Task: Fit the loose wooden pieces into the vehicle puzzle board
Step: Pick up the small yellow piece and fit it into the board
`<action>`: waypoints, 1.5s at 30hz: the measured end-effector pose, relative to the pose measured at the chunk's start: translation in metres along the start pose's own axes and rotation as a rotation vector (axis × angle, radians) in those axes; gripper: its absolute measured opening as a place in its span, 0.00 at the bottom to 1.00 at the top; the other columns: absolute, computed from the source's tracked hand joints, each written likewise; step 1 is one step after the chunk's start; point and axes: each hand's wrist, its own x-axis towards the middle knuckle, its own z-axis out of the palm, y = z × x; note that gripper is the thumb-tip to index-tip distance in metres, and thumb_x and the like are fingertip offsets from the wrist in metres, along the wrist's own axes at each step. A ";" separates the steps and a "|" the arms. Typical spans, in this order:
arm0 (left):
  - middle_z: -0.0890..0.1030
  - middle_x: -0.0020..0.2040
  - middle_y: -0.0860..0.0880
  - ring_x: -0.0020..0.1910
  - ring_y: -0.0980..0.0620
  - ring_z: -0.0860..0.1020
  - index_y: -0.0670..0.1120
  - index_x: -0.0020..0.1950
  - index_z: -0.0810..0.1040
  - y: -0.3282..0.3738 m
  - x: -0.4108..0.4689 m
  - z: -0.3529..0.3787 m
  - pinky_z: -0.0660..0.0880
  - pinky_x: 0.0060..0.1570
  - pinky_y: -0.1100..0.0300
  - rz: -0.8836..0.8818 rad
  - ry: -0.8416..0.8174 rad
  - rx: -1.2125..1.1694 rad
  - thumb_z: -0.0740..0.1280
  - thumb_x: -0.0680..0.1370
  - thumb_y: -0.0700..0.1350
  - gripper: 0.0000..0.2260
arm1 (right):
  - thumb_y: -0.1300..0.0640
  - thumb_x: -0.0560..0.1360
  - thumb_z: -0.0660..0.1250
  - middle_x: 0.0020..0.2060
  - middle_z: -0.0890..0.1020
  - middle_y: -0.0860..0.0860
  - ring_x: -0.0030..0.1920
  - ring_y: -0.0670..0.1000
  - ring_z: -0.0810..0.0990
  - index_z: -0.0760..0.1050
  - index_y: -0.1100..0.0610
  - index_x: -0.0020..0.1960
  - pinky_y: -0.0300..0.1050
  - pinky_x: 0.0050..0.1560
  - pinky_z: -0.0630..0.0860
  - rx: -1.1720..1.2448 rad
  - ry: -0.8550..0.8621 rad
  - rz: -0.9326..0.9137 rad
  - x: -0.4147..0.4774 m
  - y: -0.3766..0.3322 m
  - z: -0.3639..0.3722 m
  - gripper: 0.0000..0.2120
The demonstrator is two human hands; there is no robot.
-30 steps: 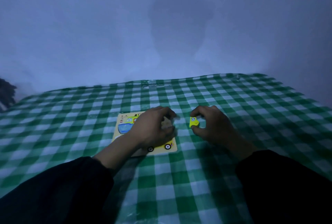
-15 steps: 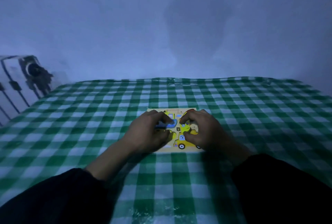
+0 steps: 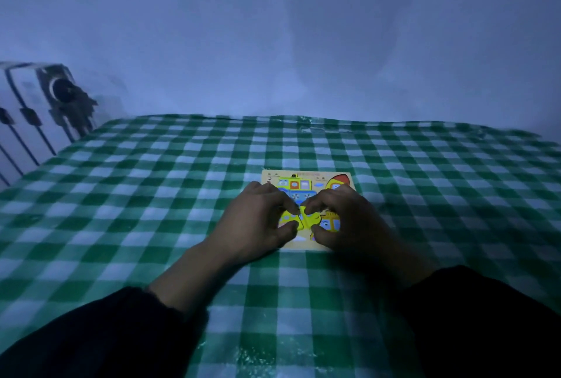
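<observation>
seating a yellow wooden puzzle piece point(image 3: 308, 219) into the flat wooden vehicle puzzle board point(image 3: 306, 178), low in its middle.
left hand point(image 3: 258, 226) and right hand point(image 3: 349, 223) both pinch narrow on the piece over the board; next looks like pressing it flush. the green-white checked tablecloth point(image 3: 151, 195) around the board is bare, with its far edge well beyond the board.

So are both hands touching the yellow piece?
Touching. The head view shows left hand and right hand fingertips pressed on the yellow piece over the puzzle board.
</observation>
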 end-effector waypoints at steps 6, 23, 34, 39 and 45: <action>0.83 0.50 0.52 0.51 0.48 0.76 0.53 0.50 0.82 -0.002 0.000 0.001 0.73 0.55 0.51 0.005 0.015 -0.011 0.73 0.69 0.50 0.10 | 0.53 0.62 0.67 0.49 0.84 0.43 0.52 0.52 0.77 0.78 0.48 0.47 0.53 0.53 0.75 0.004 -0.031 -0.001 0.001 0.001 0.004 0.13; 0.84 0.50 0.51 0.52 0.47 0.76 0.52 0.49 0.83 0.002 -0.002 0.001 0.72 0.56 0.51 -0.010 0.035 -0.035 0.74 0.70 0.48 0.09 | 0.56 0.66 0.71 0.48 0.83 0.50 0.52 0.57 0.78 0.82 0.51 0.48 0.54 0.54 0.74 0.002 -0.037 -0.029 0.000 -0.001 0.001 0.11; 0.83 0.50 0.53 0.52 0.48 0.77 0.52 0.49 0.83 -0.001 0.000 0.003 0.73 0.55 0.51 -0.003 0.030 -0.025 0.74 0.70 0.48 0.09 | 0.58 0.66 0.72 0.43 0.82 0.51 0.47 0.56 0.78 0.84 0.52 0.43 0.51 0.50 0.75 0.008 0.021 -0.063 -0.003 -0.007 -0.001 0.07; 0.80 0.50 0.57 0.49 0.56 0.78 0.55 0.54 0.79 -0.008 -0.001 0.003 0.75 0.49 0.59 -0.040 0.176 -0.114 0.72 0.71 0.50 0.13 | 0.55 0.67 0.66 0.40 0.84 0.52 0.43 0.54 0.79 0.82 0.52 0.42 0.49 0.46 0.75 0.001 0.269 0.049 0.001 0.004 -0.013 0.07; 0.82 0.52 0.56 0.49 0.50 0.79 0.57 0.56 0.73 -0.019 0.003 0.002 0.76 0.43 0.54 -0.248 0.306 0.107 0.63 0.72 0.61 0.16 | 0.54 0.66 0.68 0.42 0.81 0.48 0.45 0.53 0.75 0.76 0.48 0.51 0.45 0.43 0.69 -0.124 0.393 0.383 -0.004 0.038 -0.016 0.13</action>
